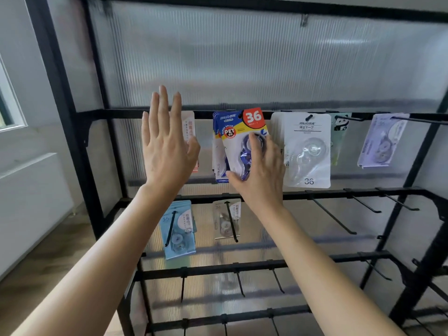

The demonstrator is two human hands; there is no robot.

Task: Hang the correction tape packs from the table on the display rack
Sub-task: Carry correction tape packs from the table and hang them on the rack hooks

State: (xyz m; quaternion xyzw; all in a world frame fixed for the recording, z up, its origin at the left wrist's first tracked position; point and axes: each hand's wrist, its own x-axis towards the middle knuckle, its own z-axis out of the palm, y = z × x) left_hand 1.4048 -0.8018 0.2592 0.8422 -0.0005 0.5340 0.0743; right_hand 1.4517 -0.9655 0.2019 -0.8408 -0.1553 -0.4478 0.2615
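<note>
head view: the right hand (259,170) holds a blue correction tape pack (242,128), fingers curled over the clear blister and the thumb under its lower edge. the pack is tilted, its red "36" corner up at the top rail of the display rack (65,98), right in front of a stack of matching blue packs (216,132). whether its hang hole is already on the peg i cannot tell.

the left hand (167,146) is raised flat with fingers straight, holding nothing, in front of a pale pink pack (190,127). contact with it is not clear.

a white pack (308,151), a panda pack (340,124) and a lilac pack (380,141) hang further right. light blue packs (179,229) and a clear pack (226,221) hang on the row below, beside empty hooks (334,217). no worktop is in view.

judging by its build, the pack is light. the card is thin and bends easily, while the blister is stiff but slick. the best hold is probably low on the blister and card edge, leaving the top hole free. the hole's thin rim may tear if forced at an angle, so it should be squared up before sliding it back.
</note>
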